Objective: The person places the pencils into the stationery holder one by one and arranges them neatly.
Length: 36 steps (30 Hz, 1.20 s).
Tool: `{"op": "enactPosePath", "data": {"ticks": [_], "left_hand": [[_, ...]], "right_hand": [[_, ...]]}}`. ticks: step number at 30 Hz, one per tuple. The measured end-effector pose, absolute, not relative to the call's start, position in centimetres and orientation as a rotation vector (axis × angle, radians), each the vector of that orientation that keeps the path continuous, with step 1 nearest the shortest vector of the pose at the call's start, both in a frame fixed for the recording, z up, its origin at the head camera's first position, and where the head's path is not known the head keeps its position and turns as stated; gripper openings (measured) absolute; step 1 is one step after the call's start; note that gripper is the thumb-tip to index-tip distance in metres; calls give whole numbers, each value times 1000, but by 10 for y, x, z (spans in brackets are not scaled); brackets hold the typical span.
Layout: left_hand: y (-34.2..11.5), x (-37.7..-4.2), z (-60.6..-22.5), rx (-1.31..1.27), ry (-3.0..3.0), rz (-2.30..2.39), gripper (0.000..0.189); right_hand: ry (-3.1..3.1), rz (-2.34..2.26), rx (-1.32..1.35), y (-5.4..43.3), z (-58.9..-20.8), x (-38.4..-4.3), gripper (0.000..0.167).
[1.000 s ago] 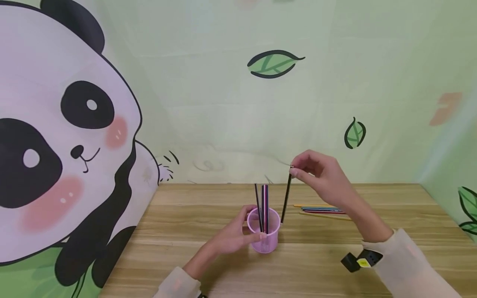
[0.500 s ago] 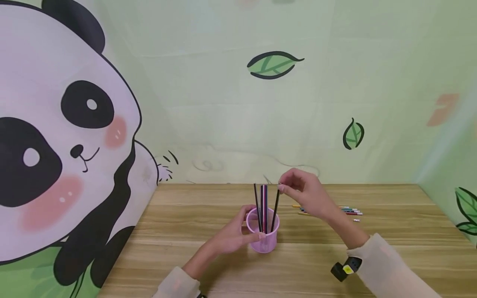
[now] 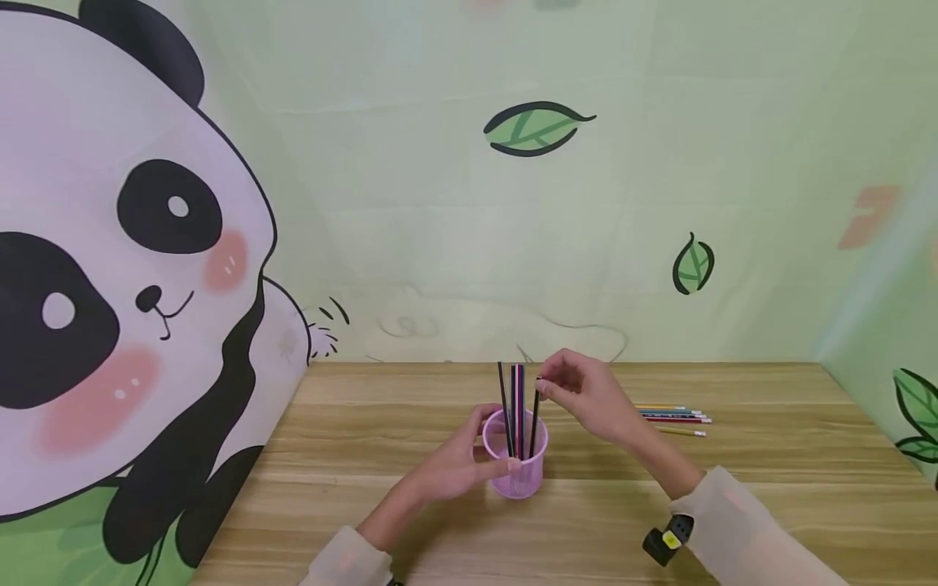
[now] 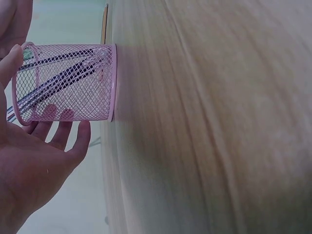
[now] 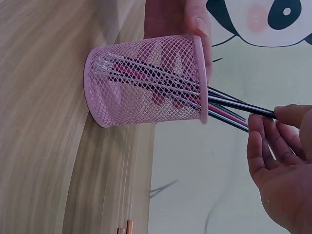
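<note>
A pink mesh pencil holder (image 3: 522, 486) stands upright on the wooden table. My left hand (image 3: 460, 465) grips it from the left, thumb at the near rim and fingers around the far side. Several dark pencils (image 5: 226, 117) lean inside it, one showing a pink stripe. My right hand (image 3: 589, 400) pinches the top end of a black pencil (image 3: 534, 423) between thumb and fingertips. That pencil's lower part is inside the holder, as the right wrist view shows through the mesh (image 5: 146, 105).
Several coloured pencils (image 3: 677, 418) with white eraser ends lie on the table (image 3: 777, 488) behind and right of the holder, partly hidden by the right forearm. A light green backdrop (image 3: 440, 203) with a panda (image 3: 198, 342) and leaves rises behind the table.
My right hand has moved left and down with the black pencil, from beside the holder to over it, and the pencil's lower end has gone inside. The left hand keeps its grip.
</note>
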State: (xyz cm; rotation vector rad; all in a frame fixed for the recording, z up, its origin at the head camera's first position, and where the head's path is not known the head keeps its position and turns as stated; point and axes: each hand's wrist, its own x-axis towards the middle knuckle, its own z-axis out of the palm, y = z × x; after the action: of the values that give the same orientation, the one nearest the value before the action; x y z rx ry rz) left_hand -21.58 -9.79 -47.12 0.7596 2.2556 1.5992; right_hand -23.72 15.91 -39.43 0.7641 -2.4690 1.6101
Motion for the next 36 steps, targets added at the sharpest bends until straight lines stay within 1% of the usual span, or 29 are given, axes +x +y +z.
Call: {"op": "enactPosePath", "data": {"ticks": [8, 18, 28, 32, 36], "left_hand": [[-98, -216, -470, 750, 2270, 1584, 80], [-97, -216, -471, 737, 2273, 1583, 81], [-98, -216, -471, 751, 2271, 1584, 80], [-98, -216, -472, 750, 2266, 1587, 80], [-98, -215, -471, 747, 2268, 1589, 79]], "right_hand": [[-2475, 1612, 758, 160, -399, -239, 11], [-2554, 1457, 783, 165, -409, -243, 12], [-2612, 1418, 756, 187, -419, -248, 13], [-2625, 1362, 756, 200, -426, -252, 11], [-2652, 1320, 725, 212, -437, -256, 13]]}}
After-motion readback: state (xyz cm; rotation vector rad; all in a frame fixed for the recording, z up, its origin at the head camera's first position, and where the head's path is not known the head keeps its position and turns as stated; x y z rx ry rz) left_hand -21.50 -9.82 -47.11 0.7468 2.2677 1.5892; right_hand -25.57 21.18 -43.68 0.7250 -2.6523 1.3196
